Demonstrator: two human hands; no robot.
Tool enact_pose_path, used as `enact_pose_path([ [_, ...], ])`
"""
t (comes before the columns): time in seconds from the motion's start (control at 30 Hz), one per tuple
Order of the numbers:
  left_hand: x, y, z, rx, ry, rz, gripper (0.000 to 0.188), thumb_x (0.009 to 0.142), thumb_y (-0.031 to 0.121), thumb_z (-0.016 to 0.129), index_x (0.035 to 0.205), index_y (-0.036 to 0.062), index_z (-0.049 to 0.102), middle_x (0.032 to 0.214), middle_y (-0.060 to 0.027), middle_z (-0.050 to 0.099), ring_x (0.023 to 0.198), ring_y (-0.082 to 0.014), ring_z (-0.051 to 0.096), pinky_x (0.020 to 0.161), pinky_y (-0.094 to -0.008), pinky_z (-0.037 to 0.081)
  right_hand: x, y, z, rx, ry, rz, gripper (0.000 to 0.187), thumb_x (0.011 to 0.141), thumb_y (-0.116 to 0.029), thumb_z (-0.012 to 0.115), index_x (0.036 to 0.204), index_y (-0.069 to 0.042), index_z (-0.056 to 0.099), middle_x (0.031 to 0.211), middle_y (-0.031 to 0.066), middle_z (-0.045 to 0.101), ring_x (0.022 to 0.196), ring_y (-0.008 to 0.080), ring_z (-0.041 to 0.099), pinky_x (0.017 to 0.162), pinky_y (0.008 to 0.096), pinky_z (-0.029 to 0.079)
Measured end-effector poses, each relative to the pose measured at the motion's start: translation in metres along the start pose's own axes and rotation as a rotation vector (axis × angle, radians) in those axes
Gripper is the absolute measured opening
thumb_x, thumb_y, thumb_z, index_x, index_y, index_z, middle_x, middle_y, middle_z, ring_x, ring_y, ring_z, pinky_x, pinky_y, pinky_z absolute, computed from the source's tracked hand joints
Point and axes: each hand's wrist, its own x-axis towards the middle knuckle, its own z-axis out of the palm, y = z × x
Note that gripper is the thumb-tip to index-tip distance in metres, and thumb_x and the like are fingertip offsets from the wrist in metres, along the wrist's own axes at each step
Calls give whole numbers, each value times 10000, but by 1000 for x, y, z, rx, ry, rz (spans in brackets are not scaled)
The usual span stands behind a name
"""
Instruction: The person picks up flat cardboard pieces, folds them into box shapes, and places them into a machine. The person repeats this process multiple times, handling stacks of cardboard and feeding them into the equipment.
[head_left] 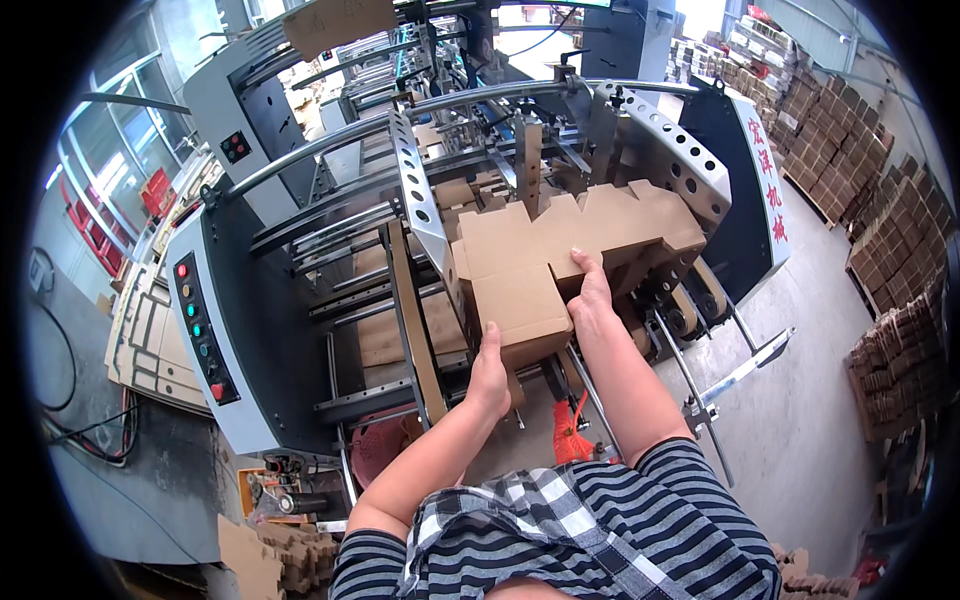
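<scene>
A thick stack of brown die-cut cardboard blanks (520,295) lies in the feeding end of a machine, between two perforated metal side plates. My left hand (489,378) presses against the stack's near left corner, thumb up along its edge and the other fingers hidden below or behind. In the notch at the middle of the near edge, my right hand (592,288) grips the cardboard with its thumb on the top sheet; its other fingers are out of sight underneath. The left perforated plate (421,190) stands beside the stack, and the right one (668,145) rises beyond its far right end.
A button panel (201,330) is on the machine's left housing. Metal rods (735,375) stick out at the right, near belt rollers (695,300). An orange-red object (570,435) hangs below the stack. Piles of cardboard (895,370) stand on the floor at right; more sheets (150,340) lie left.
</scene>
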Motion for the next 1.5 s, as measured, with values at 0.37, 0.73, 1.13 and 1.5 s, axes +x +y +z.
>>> enact_pose_path([
  [0.37, 7, -4, 5, 173, 35, 220, 778, 975, 314, 496, 1510, -2, 27, 1513, -173, 274, 1387, -230, 266, 1141, -324, 181, 20, -1, 5, -94, 11, 37, 462, 765, -137, 713, 1167, 0, 532, 1113, 141, 614, 1005, 325, 623, 878, 530, 531],
  [0.73, 6, 14, 20, 540, 48, 369, 833, 935, 223, 544, 1487, -61, -11, 1462, -216, 338, 1318, -258, 386, 1095, -327, 285, 62, 7, 4, -11, -15, 96, 381, 774, -117, 683, 1105, 28, 561, 1087, 154, 625, 941, 318, 647, 797, 497, 559],
  [1.13, 0, 12, 15, 285, -95, 382, 852, 916, 144, 546, 1500, -25, -52, 1497, -176, 260, 1364, -233, 307, 1123, -322, 238, 50, 17, 0, 80, -135, 110, 385, 774, -149, 662, 1104, 26, 569, 1058, 163, 636, 919, 333, 651, 805, 494, 558],
  [1.5, 18, 11, 9, 330, -100, 450, 849, 886, 114, 555, 1505, -23, -9, 1503, -157, 261, 1370, -220, 293, 1132, -322, 216, 82, 18, 6, -81, -44, 24, 451, 777, -202, 667, 1132, 46, 541, 1016, 160, 633, 923, 331, 642, 809, 501, 548],
])
